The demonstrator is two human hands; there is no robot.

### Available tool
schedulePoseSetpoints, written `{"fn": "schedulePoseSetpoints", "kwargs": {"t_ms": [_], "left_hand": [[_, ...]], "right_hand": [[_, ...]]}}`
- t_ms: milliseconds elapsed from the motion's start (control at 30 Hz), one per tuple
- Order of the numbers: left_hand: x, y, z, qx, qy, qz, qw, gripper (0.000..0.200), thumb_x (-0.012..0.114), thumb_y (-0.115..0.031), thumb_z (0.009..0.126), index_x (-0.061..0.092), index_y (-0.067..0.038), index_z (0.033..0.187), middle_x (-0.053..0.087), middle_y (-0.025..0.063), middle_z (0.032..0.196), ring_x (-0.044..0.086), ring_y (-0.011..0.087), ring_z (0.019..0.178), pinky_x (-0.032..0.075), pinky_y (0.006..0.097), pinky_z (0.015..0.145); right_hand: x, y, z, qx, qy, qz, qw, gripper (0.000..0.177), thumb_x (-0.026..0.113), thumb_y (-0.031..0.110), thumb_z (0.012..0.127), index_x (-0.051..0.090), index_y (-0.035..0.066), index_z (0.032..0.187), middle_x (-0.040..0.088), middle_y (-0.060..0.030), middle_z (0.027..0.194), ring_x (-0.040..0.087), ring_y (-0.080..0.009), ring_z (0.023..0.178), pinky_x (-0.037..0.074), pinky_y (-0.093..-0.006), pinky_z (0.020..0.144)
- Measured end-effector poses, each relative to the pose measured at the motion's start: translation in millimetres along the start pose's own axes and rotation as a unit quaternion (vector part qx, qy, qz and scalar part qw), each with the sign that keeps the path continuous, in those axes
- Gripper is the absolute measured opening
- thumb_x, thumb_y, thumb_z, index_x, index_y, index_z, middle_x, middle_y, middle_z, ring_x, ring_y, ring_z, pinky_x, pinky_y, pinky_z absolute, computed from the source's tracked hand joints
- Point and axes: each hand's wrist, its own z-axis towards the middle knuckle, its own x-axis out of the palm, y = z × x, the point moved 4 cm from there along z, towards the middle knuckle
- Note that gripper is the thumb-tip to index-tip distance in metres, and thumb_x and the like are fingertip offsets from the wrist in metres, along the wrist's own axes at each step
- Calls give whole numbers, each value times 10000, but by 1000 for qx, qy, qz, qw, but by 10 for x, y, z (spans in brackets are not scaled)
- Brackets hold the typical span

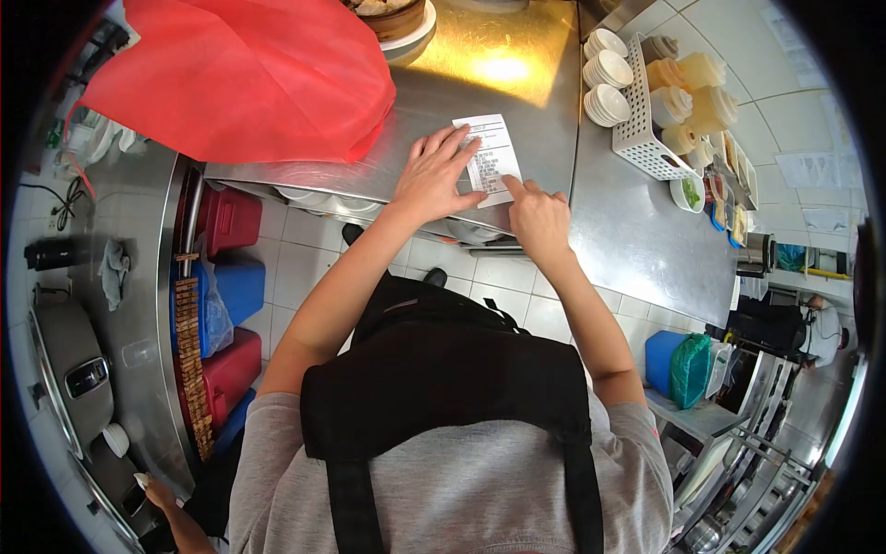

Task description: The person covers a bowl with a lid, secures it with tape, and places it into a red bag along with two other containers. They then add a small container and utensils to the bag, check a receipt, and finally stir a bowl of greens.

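A printed receipt (492, 152) lies flat on the steel counter. My left hand (432, 175) rests over its left edge, palm down with the fingers spread, pressing on the paper. The index finger of my right hand (541, 220) points at the lower right part of the receipt and touches or nearly touches it. The other fingers of that hand curl loosely, and nothing shows in them. To the left of my left hand, a large red bag (249, 78) spreads over the counter.
A bamboo steamer (395, 20) sits on a white plate at the back. Stacked white bowls (606, 104) and a white basket (637, 129) of sauce bottles line the right side. Red bins (233, 222) stand under the left counter. Other people (821, 328) are at the far right and lower left.
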Motion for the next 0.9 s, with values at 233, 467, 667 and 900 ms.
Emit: {"fn": "schedulePoseSetpoints", "kwargs": {"t_ms": [233, 467, 667, 900], "left_hand": [[-10, 1, -4, -5, 1, -10, 1000, 752, 698, -412, 660, 452, -75, 1285, 352, 109, 1387, 290, 259, 1282, 239, 436, 1026], [-2, 8, -5, -3, 1, -4, 1000, 743, 683, -424, 671, 455, -64, 1279, 356, 118, 1383, 289, 261, 1282, 236, 432, 1027], [-5, 1, 1, -1, -1, -6, 1000, 755, 684, -439, 668, 452, -61, 1280, 354, 118, 1385, 288, 259, 1282, 232, 436, 1028], [7, 3, 9, -1, 8, 2, 1000, 756, 686, -441, 667, 454, -61, 1278, 356, 115, 1384, 288, 258, 1282, 236, 435, 1027]], "right_hand": [[39, 215, 7, -44, -26, 109, 993, 376, 559, 35, 696, 587, 129, 1059, 606, -66, 753, 590, -246, 582, 439, -375, 585], [86, 191, 8, -49, -23, 58, 997, 350, 576, 54, 692, 591, 127, 1034, 602, -43, 694, 594, -229, 557, 419, -359, 558], [48, 14, 20, -14, 3, 73, 997, 416, 562, 47, 686, 570, 134, 1093, 610, -57, 711, 600, -244, 581, 431, -374, 581], [57, 217, 82, -37, 40, 44, 998, 426, 551, 32, 684, 574, 138, 1096, 630, -68, 756, 610, -246, 615, 452, -388, 623]]}}
